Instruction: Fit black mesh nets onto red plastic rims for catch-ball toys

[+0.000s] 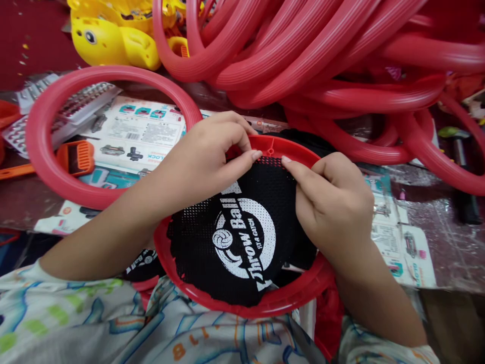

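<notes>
A red plastic ring frame (242, 306) rests against my lap, tilted up on the table's edge. Across it lies a black mesh net (197, 253) with a white "Throw Ball" print. At the far rim, my left hand (215, 151) pinches the frame and the net's edge between thumb and fingers. My right hand (335, 197) is closed, its thumb and forefinger gripping the net's edge a little to the right. On the right side the net stands away from the frame, leaving a gap near the rim.
Many ribbed red rings (288, 55) are heaped at the back. A single ribbed ring (41, 151) lies left on printed cardboard (129, 126). Behind it sits a yellow plastic toy (109, 43). An orange plastic piece (76, 157) is inside the ring; a hammer (460, 151) lies far right.
</notes>
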`<state>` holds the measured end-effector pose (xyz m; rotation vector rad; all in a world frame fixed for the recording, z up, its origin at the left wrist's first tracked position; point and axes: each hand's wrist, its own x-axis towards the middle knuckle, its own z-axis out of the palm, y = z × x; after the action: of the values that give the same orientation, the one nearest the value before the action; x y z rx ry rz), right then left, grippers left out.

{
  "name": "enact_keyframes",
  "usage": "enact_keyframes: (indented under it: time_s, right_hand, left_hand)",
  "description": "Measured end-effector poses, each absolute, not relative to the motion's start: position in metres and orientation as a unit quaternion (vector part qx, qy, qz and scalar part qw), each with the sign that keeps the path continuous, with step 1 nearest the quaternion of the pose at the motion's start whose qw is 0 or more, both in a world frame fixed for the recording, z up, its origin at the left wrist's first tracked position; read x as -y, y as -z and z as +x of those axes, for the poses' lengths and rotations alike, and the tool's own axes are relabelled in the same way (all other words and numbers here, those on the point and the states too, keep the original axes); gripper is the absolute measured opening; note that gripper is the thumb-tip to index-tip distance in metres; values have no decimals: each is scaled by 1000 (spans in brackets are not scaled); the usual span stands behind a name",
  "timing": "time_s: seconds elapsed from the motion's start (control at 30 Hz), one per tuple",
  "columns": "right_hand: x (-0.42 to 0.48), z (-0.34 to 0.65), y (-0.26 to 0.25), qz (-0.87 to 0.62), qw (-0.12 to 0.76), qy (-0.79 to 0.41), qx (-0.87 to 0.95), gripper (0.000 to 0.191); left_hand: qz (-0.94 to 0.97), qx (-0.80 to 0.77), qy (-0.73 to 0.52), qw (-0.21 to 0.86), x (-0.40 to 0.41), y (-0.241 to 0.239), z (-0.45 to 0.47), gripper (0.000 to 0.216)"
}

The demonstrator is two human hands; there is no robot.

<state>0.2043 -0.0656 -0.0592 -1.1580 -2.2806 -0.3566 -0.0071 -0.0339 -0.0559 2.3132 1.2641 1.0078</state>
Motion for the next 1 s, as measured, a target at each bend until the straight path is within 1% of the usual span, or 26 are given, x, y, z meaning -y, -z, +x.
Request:
enact_keyframes:
  time_s: [0.1,0.27,0.53,0.63,0.67,0.73,0.8,0.93,1.0]
  right_hand:
    - [65,206,59,-427,276,135,850,31]
    - [66,207,59,-445,275,101,846,32]
    - [66,208,58,-436,282,79,851,30]
    - [65,208,58,-428,281,62,857,28]
    - [65,208,58,-430,280,58,856,28]
    - [64,208,58,-441,275,55,852,28]
    - [63,208,58,-453,270,61,847,28]
    - [64,211,57,-479,271,63,832,28]
    - [65,213,55,-493,282,32,823,27]
  left_hand:
    - [806,-446,-355,160,34,56,-7,16]
    - [805,-446,-354,164,35,55,-7,16]
    - [814,-433,-354,156,33,56,-8,18]
    - [828,-419,-344,145,34,56,-9,8]
    - [837,-410,-332,143,34,56,-9,9]
    - [862,-393,-292,136,36,57,-10,28]
    - [883,-379,-249,124,37,58,-11,39]
    - [897,-356,-239,104,38,62,-12,36]
    - [900,-355,-235,98,37,64,-13,34]
